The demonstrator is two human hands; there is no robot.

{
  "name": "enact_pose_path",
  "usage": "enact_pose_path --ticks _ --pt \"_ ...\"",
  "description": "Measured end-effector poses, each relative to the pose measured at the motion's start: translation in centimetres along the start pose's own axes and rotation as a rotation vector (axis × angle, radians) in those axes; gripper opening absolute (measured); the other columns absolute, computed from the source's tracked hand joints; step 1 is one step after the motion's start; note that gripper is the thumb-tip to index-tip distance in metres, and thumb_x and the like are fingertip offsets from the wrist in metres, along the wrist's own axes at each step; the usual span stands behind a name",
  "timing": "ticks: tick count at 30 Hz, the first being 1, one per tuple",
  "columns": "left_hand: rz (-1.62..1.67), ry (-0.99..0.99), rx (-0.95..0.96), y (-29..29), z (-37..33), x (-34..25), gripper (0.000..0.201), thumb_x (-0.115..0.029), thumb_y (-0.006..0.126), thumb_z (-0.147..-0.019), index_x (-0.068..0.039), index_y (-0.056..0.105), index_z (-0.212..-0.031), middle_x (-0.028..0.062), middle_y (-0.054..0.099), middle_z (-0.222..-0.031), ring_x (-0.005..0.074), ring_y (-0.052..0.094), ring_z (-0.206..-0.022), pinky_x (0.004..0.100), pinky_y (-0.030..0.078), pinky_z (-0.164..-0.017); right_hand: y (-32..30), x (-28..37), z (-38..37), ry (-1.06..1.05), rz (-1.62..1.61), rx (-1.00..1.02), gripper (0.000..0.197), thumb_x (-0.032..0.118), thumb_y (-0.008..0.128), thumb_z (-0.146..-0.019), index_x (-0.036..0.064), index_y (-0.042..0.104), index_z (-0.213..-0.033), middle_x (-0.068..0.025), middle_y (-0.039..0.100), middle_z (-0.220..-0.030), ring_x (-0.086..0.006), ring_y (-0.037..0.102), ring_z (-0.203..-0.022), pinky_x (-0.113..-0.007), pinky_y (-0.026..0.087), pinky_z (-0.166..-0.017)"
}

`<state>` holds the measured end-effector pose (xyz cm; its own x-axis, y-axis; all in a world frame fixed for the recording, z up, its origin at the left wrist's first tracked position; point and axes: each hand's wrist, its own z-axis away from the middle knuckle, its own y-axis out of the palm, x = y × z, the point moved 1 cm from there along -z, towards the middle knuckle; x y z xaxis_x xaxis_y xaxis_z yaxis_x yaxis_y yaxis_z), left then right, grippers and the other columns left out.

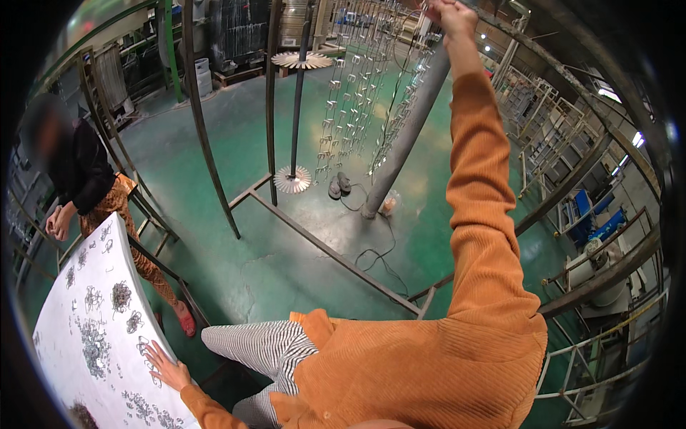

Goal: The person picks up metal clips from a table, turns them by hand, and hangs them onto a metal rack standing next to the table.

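My left hand [167, 367] lies with fingers spread on a white tabletop [146, 279], over some small dark bent-wire pieces [152, 375] near its edge. My right hand [453, 17] is raised high at the upper edge of the picture, its fingers closed. Whatever it grips there is too small to make out. Beside and below that hand hang several long strands of small metal clips [350, 93]. More wire pieces lie on the table in tangled clumps [121, 295] and in a loose grey spread [95, 347].
Another person [93, 164] stands at the table's far end, hands together. A grey pole [407, 129] rises beyond the strands, with dark shoes [339, 186] and a cable [386, 261] on the floor. A metal frame bar [329, 250] crosses low before me. Dark uprights [204, 121] stand left.
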<state>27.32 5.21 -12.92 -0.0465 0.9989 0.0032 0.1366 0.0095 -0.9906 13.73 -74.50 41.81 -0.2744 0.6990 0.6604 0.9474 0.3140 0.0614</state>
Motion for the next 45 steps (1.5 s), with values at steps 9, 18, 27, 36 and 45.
enact_pose_path --ticks 9,18,27,36,45 --pt "0.006 0.038 -0.032 0.6 -0.3 0.3 0.102 -0.005 0.069 -0.072 -0.033 0.014 -0.153 -0.0025 0.012 -0.161 0.0241 0.018 -0.146 0.0593 0.021 -0.112 1.1 0.5 -13.0 0.036 -0.049 -0.072 0.010 0.013 0.068 -0.082 0.0030 0.067 -0.081 -0.0071 0.063 -0.064 -0.0184 0.057 -0.049 -0.033 0.044 -0.043" --pt "0.054 0.041 -0.036 0.4 -0.1 0.1 0.103 -0.004 0.069 -0.072 -0.033 0.013 -0.153 -0.0024 0.012 -0.161 0.0244 0.018 -0.146 0.0588 0.020 -0.113 0.5 0.9 -9.7 -0.077 0.092 -0.131 0.008 0.010 0.069 -0.082 0.0022 0.068 -0.082 -0.0070 0.065 -0.068 -0.0181 0.060 -0.054 -0.033 0.048 -0.049" --pt "0.026 -0.011 -0.007 -0.9 0.3 0.2 0.106 0.000 0.070 -0.068 -0.028 0.014 -0.153 -0.0030 0.009 -0.161 0.0227 0.015 -0.147 0.0570 0.021 -0.113 0.2 -1.6 -11.2 -0.128 0.162 -0.163 0.006 0.007 0.069 -0.082 0.0015 0.068 -0.084 -0.0068 0.067 -0.072 -0.0178 0.063 -0.059 -0.034 0.052 -0.055" --pt "0.020 -0.051 0.011 -1.2 0.3 0.6 0.108 0.001 0.072 -0.066 -0.028 0.015 -0.153 -0.0040 0.008 -0.161 0.0221 0.013 -0.147 0.0560 0.020 -0.115 2.8 1.4 -6.2 0.025 0.013 -0.202 0.012 0.001 0.075 -0.079 -0.0060 0.066 -0.084 -0.0117 0.068 -0.078 -0.0177 0.066 -0.062 -0.029 0.059 -0.054" --pt "0.036 -0.018 0.009 -0.8 0.1 -0.1 0.109 0.001 0.072 -0.066 -0.029 0.014 -0.153 -0.0041 0.007 -0.161 0.0225 0.014 -0.147 0.0549 0.021 -0.115 0.6 1.6 -5.8 -0.003 0.042 -0.195 0.012 0.005 0.075 -0.080 -0.0044 0.067 -0.082 -0.0097 0.069 -0.074 -0.0144 0.065 -0.058 -0.026 0.056 -0.052"
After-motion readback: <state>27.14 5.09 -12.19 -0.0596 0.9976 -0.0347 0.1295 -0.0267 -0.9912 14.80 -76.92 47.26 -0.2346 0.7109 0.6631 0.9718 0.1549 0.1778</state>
